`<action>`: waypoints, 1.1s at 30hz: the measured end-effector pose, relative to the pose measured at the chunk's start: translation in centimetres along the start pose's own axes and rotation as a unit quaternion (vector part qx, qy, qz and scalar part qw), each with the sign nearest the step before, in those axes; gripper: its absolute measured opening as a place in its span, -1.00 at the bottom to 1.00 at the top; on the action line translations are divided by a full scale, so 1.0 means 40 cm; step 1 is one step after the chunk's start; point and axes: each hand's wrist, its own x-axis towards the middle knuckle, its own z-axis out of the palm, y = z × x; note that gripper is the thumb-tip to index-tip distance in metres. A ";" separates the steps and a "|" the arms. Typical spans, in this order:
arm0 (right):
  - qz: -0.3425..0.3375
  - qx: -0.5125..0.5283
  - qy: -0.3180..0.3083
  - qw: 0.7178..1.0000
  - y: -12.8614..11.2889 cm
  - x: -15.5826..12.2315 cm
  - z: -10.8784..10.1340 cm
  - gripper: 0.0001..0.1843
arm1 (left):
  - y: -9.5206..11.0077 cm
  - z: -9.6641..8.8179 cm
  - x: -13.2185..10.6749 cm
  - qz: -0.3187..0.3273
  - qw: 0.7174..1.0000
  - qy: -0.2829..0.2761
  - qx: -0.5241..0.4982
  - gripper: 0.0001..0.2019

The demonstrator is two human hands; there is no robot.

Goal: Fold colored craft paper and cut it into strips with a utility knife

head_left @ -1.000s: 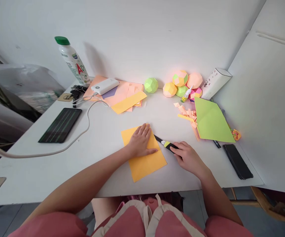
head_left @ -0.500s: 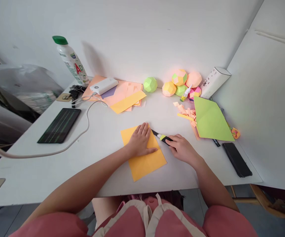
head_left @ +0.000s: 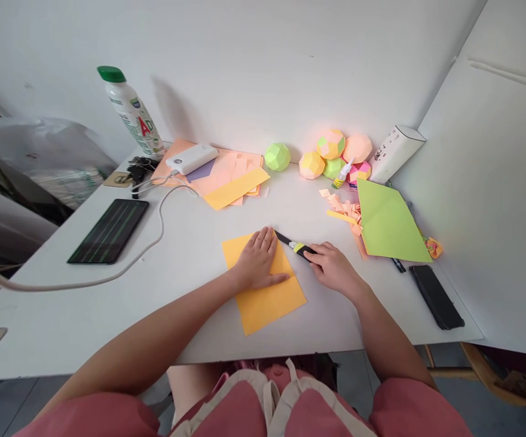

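White tabletop (head_left: pixel 190 255) is overlaid, towards six o'clock, by orange paper (head_left: pixel 272 309), pinned beneath the flattened left hand (head_left: pixel 258 261). By the right hand (head_left: pixel 336 267), at the paper's three o'clock, a black-and-lime cutter (head_left: pixel 298 247) is gripped, its blade (head_left: pixel 283 237) aimed at the one-o'clock corner. No cut seems completed; whether one is begun cannot be told.

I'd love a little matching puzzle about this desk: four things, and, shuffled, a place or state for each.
1. left hand
2. right hand
3. power bank
4. bottle

A. lying on a pile of papers
B. topped with a green cap
C. flat on an orange sheet
D. gripping a knife

Pairs: 1-C, 2-D, 3-A, 4-B
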 end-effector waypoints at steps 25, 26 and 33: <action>-0.071 0.120 0.114 0.984 0.037 -0.045 0.010 -0.61 | -0.033 0.009 -0.007 -0.105 0.959 0.113 -0.240 -0.20; -0.078 0.131 0.121 0.981 0.037 -0.045 0.007 -0.62 | -0.037 0.005 -0.009 -0.125 0.948 0.122 -0.268 -0.25; -0.090 0.151 0.129 0.976 0.056 -0.055 0.002 -0.63 | -0.068 -0.017 -0.015 -0.166 0.892 0.191 -0.375 -0.39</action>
